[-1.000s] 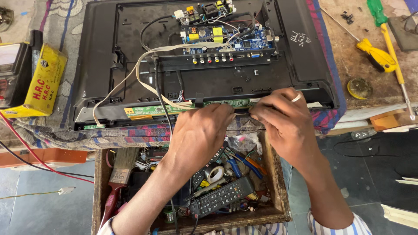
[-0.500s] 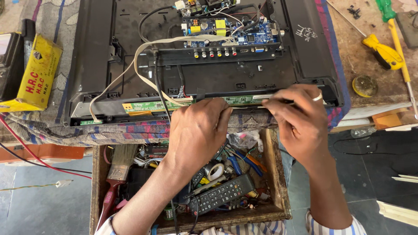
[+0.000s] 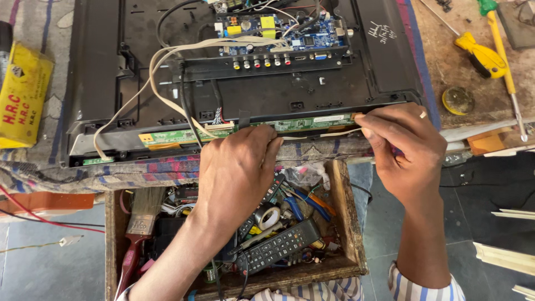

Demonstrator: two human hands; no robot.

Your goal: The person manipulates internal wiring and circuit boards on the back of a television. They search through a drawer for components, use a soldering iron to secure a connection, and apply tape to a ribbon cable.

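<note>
Pale strip (image 3: 320,134) lengthwise left-right between hands

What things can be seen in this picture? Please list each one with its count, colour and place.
television back panel: one, black, on the cloth-covered bench.
blue circuit board: one, top centre.
green strip board: one, along the panel's lower edge.
thin pale strip: one, held between both hands.
yellow box: one, far left.
yellow-handled screwdrivers: two, upper right.
wooden box: one, brown, under the bench, full of tools.
remote control: one, black, in the box.
paintbrush: one, red handle, box's left side.
left hand: pinching the strip.
right hand: pinching the strip's right end.
</note>
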